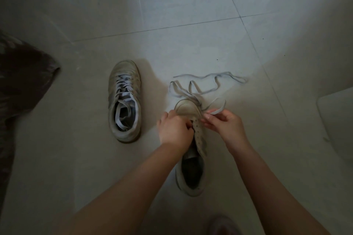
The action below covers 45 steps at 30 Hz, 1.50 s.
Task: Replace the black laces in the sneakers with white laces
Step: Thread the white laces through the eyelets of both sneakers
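Sneakers on the tile floor: we see the worn pale left sneaker already fully laced in white; the matching right sneaker has mostly bare eyelets. Our left hand grips its toe-end upper, our right hand pinches the flat white lace, apparently starting at the lowest eyelets. No black lace in view

Two pale sneakers stand on the tiled floor. The left sneaker is fully laced with a white lace. The right sneaker lies under both hands. The left hand grips its upper near the eyelets. The right hand pinches a white lace, which trails in loose loops over the toe and onto the floor beyond. Dark cloth lies at the far left.
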Motion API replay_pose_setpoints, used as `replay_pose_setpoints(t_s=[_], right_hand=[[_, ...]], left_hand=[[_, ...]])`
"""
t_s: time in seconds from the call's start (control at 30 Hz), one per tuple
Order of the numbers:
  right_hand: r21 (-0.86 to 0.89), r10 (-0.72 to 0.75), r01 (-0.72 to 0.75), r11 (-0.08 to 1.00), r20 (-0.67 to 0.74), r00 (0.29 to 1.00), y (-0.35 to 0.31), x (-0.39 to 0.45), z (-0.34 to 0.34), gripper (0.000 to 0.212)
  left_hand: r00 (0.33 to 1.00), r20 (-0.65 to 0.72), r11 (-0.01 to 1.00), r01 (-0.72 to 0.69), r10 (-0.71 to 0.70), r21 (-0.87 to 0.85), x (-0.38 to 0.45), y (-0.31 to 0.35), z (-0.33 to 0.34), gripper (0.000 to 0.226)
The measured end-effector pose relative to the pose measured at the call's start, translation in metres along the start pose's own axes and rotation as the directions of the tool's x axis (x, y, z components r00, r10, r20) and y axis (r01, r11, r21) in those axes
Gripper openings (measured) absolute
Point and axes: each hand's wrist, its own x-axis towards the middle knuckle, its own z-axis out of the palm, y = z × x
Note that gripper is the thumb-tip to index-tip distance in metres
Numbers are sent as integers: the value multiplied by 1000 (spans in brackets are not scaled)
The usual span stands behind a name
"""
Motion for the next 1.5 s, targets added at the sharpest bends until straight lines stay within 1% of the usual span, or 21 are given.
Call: replay_pose_setpoints(t_s=[0.07, 0.2, 0.27, 0.53, 0.63, 0.73, 0.8, 0.93, 1.03, 1.13, 1.17, 1.23, 1.3, 1.37, 1.43, 1.5], right_hand=[[-22, -19, 19, 1000, -12, 1000, 0, 2, 0, 10], [-84, -28, 28, 996, -5, 1000, 4, 3, 2, 8], [-116, -50, 48, 992, -15, 999, 5, 4, 2, 13], [-243, -119, 130, 961, 58, 991, 9, 7, -1, 22], [-351, -184, 202, 914, 86, 979, 10, 8, -3, 26], [-512, -270, 293, 807, 121, 955, 8, 8, -2, 31], [-555, -306, 323, 767, 127, 944, 5, 7, 0, 29], [-482, -344, 351, 802, 106, 933, 5, 3, 5, 18], [-553, -342, 336, 762, 96, 935, 11, 2, 9, 11], [-571, -311, 318, 757, 113, 944, 11, 6, 11, 10], [-547, -288, 294, 784, 99, 952, 11, 8, 11, 11], [-432, -209, 204, 879, 36, 977, 11, 8, 11, 12], [-335, -151, 135, 932, -21, 988, 15, 5, 12, 13], [-329, -140, 117, 937, -48, 989, 19, 0, 15, 16], [-329, -134, 109, 938, -55, 989, 21, -2, 16, 16], [-335, -116, 94, 938, -46, 992, 20, -1, 16, 12]], left_hand=[[999, -25, 999, 29, -30, -42, -1, -1, 5, 23], [998, -53, 996, 41, -45, -73, -2, -1, 10, 25], [997, -59, 996, 37, -42, -81, -1, -2, 11, 26], [999, -52, 1000, 11, -11, -15, -2, -2, 9, 28], [998, -63, 1000, -12, 13, 16, -3, -3, 9, 29], [995, -89, 997, -42, 48, 68, -4, -3, 11, 29], [992, -109, 996, -56, 64, 76, -5, -3, 12, 28], [985, -117, 988, -111, 124, 108, -4, -5, 11, 30], [988, -87, 984, -119, 131, 134, -3, -6, 11, 31], [988, -81, 984, -119, 131, 136, -2, -7, 11, 31], [989, -80, 985, -114, 125, 126, -2, -7, 11, 31], [992, -77, 992, -91, 98, 83, -2, -7, 12, 30], [996, -75, 998, -53, 52, -18, -1, -6, 13, 27], [997, -72, 993, -22, 14, -113, 1, -6, 14, 25], [997, -72, 992, -8, -1, -130, 3, -6, 15, 24], [997, -80, 992, -8, -2, -125, 4, -5, 16, 24]])
